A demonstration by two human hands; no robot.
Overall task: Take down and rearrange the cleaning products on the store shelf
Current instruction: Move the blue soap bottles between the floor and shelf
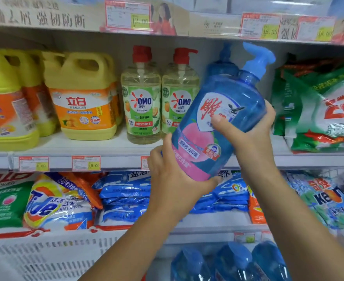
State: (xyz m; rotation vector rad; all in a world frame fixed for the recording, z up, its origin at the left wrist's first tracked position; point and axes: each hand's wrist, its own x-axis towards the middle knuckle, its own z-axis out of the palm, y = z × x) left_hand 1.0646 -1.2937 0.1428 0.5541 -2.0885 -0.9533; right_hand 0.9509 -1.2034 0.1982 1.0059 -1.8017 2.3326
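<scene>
A blue pump bottle (223, 110) with a pink label is tilted to the right in front of the middle shelf (106, 147). My left hand (171, 179) grips its base from below. My right hand (246, 130) grips its body from the right, thumb across the label. Behind it stands another blue pump bottle (221, 63), mostly hidden. Left of them stand two clear OMO bottles (140, 98) with red pumps, and beyond those several yellow detergent jugs (84, 96).
Green and white powder bags (319, 110) lie at the right of the middle shelf. Blue, Tide and green bags (124, 195) fill the shelf below. Three blue bottles (234, 262) stand at the bottom, beside a white crate (51, 258).
</scene>
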